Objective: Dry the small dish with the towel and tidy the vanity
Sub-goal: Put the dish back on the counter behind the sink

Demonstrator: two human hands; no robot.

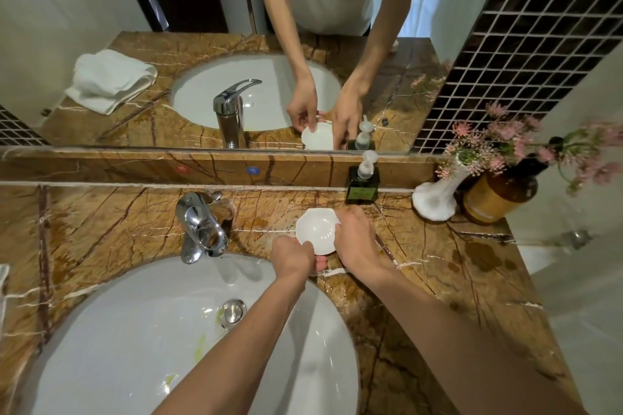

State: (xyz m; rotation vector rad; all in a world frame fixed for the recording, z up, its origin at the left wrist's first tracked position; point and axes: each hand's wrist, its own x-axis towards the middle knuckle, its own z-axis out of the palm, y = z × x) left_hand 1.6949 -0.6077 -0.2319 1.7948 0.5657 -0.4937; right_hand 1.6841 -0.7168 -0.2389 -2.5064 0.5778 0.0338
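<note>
A small white scalloped dish (pixel 317 230) sits low over the brown marble vanity top (pixel 438 263), just beyond the sink's far right rim. My left hand (pixel 292 254) grips its near edge. My right hand (pixel 357 239) holds its right edge. The dish looks empty. A folded white towel (pixel 109 79) shows only in the mirror, lying on the counter's left end; a sliver of white cloth (pixel 2 283) at the frame's left edge may be the same towel.
The white sink basin (pixel 135 330) with a chrome faucet (pixel 202 227) fills the near left. A dark green pump bottle (pixel 363 180) stands behind the dish. At the right stand a white vase (pixel 436 199) of pink flowers and an amber jar (pixel 495 200). Wet patches (pixel 480 254) mark the counter.
</note>
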